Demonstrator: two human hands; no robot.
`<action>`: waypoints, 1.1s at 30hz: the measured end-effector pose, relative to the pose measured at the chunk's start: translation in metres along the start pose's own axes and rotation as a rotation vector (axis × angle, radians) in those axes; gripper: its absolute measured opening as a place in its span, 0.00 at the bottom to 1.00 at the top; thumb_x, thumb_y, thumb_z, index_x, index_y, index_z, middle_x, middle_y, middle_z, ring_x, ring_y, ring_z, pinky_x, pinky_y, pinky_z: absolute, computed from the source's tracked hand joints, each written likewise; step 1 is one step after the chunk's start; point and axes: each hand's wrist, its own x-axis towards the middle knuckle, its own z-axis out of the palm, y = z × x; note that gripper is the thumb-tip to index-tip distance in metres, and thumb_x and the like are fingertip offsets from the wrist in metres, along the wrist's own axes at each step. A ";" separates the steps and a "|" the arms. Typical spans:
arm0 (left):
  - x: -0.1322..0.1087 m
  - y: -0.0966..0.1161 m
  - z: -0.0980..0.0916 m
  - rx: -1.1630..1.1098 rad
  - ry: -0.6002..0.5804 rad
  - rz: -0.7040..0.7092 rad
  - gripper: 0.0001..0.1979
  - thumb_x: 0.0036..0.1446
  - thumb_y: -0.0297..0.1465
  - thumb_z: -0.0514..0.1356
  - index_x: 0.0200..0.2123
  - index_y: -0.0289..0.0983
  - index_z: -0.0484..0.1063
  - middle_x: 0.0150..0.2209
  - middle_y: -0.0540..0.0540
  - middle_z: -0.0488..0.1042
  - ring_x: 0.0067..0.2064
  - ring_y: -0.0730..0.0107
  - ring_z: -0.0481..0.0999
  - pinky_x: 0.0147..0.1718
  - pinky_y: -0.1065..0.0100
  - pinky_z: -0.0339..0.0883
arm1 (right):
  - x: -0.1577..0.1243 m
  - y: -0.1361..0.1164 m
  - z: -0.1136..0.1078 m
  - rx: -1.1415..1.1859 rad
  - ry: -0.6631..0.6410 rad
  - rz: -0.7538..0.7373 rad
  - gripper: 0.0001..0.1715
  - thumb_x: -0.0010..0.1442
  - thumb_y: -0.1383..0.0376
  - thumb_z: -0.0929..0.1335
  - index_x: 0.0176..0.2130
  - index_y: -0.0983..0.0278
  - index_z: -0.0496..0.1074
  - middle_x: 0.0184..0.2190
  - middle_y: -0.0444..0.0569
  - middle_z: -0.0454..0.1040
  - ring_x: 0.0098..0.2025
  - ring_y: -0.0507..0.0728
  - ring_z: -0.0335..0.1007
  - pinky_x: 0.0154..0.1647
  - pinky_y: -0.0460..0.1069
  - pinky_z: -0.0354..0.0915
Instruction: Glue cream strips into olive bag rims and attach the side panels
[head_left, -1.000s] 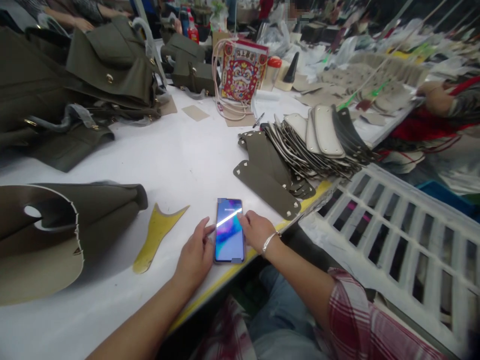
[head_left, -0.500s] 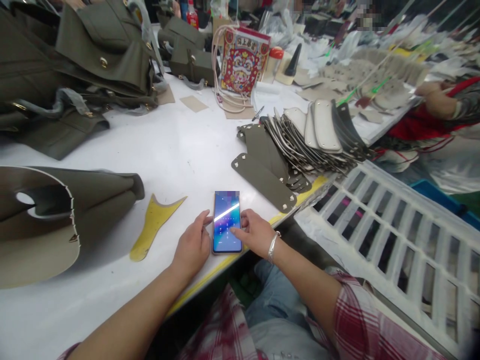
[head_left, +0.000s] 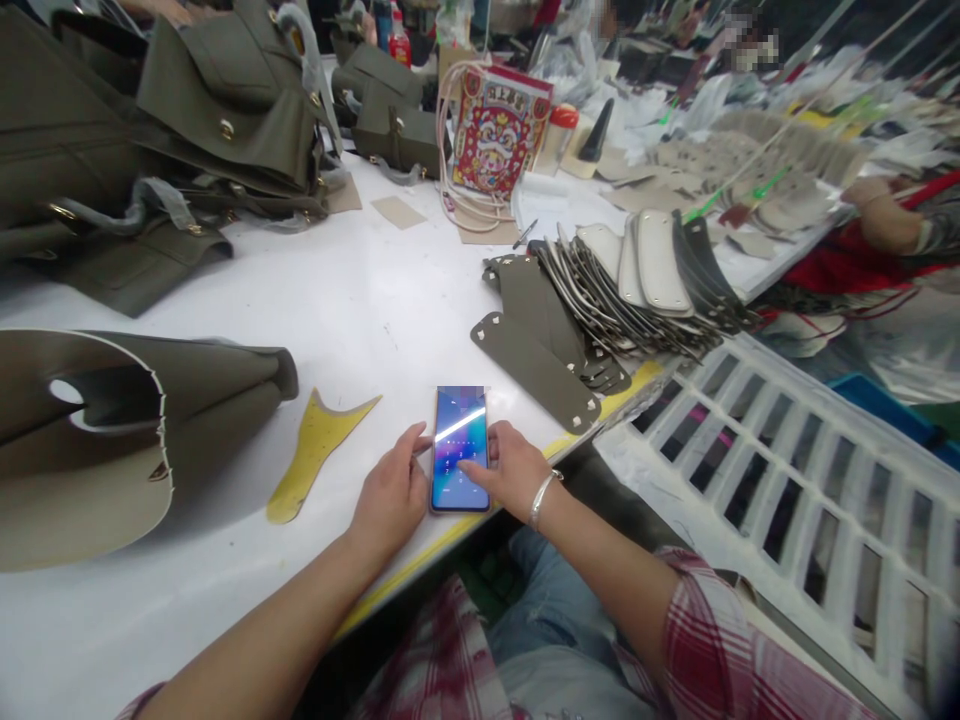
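Note:
A smartphone (head_left: 459, 440) with a lit blue screen lies flat near the front edge of the white table (head_left: 352, 300). My left hand (head_left: 391, 495) rests at the phone's left side, fingers curled against its edge and steadying it. My right hand (head_left: 508, 468), with a silver bracelet on the wrist, lies on the right side of the phone with a finger touching the screen.
A yellow curved template (head_left: 311, 450) lies left of the phone. An olive leather bag panel (head_left: 112, 440) sits at far left, finished olive bags (head_left: 172, 130) behind. A fanned stack of leather strips (head_left: 615, 290) lies right. A white slatted rack (head_left: 787, 470) stands beyond the edge. Another person's arm (head_left: 892, 215) is at right.
My right hand moved from the phone's upper right edge down onto the screen, where a finger now touches it. The screen changed to show a keypad. My left hand stayed at the phone's side.

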 end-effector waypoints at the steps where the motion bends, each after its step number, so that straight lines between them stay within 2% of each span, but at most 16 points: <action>1: 0.000 0.001 0.000 0.001 -0.001 -0.002 0.24 0.54 0.24 0.48 0.56 0.38 0.54 0.49 0.46 0.71 0.47 0.66 0.71 0.48 0.61 0.64 | 0.000 0.000 0.000 0.001 0.001 0.001 0.26 0.47 0.52 0.70 0.39 0.64 0.61 0.35 0.50 0.68 0.35 0.54 0.66 0.33 0.46 0.59; 4: 0.000 0.003 -0.002 0.005 -0.005 -0.009 0.24 0.54 0.24 0.48 0.56 0.37 0.54 0.48 0.45 0.71 0.47 0.66 0.71 0.47 0.61 0.65 | 0.001 0.001 -0.003 0.052 -0.009 0.011 0.26 0.47 0.51 0.70 0.39 0.64 0.61 0.33 0.47 0.69 0.32 0.53 0.66 0.31 0.46 0.58; 10: 0.001 0.004 -0.002 0.009 -0.009 -0.022 0.25 0.54 0.25 0.48 0.57 0.38 0.53 0.49 0.46 0.71 0.47 0.65 0.71 0.47 0.60 0.65 | 0.003 0.009 -0.012 0.202 -0.098 -0.003 0.23 0.52 0.51 0.66 0.40 0.64 0.62 0.28 0.43 0.68 0.29 0.51 0.64 0.30 0.46 0.58; 15: 0.001 0.003 -0.002 0.003 -0.022 -0.036 0.24 0.55 0.25 0.48 0.57 0.39 0.53 0.49 0.47 0.71 0.47 0.64 0.71 0.47 0.59 0.64 | 0.005 0.019 -0.013 0.249 -0.132 -0.038 0.17 0.54 0.59 0.66 0.42 0.64 0.63 0.28 0.42 0.68 0.28 0.49 0.63 0.31 0.45 0.58; 19: 0.001 0.004 -0.003 0.003 -0.024 -0.037 0.25 0.55 0.25 0.48 0.57 0.38 0.53 0.49 0.46 0.71 0.48 0.63 0.71 0.47 0.58 0.64 | 0.006 0.020 -0.013 0.293 -0.167 -0.043 0.17 0.52 0.62 0.67 0.42 0.65 0.62 0.28 0.41 0.67 0.26 0.48 0.62 0.29 0.45 0.59; 24: 0.001 0.005 -0.005 -0.005 -0.031 -0.041 0.25 0.54 0.25 0.47 0.56 0.38 0.53 0.49 0.45 0.71 0.47 0.63 0.71 0.46 0.58 0.65 | 0.003 0.015 -0.011 0.157 -0.116 -0.066 0.23 0.46 0.60 0.71 0.41 0.64 0.61 0.31 0.42 0.66 0.28 0.49 0.62 0.29 0.45 0.57; 33: 0.001 0.006 -0.005 -0.002 -0.036 -0.056 0.24 0.54 0.25 0.47 0.56 0.38 0.54 0.48 0.46 0.71 0.47 0.63 0.71 0.47 0.59 0.65 | -0.001 0.014 -0.010 0.138 -0.118 -0.065 0.23 0.48 0.60 0.69 0.42 0.63 0.60 0.33 0.43 0.66 0.27 0.48 0.61 0.29 0.45 0.57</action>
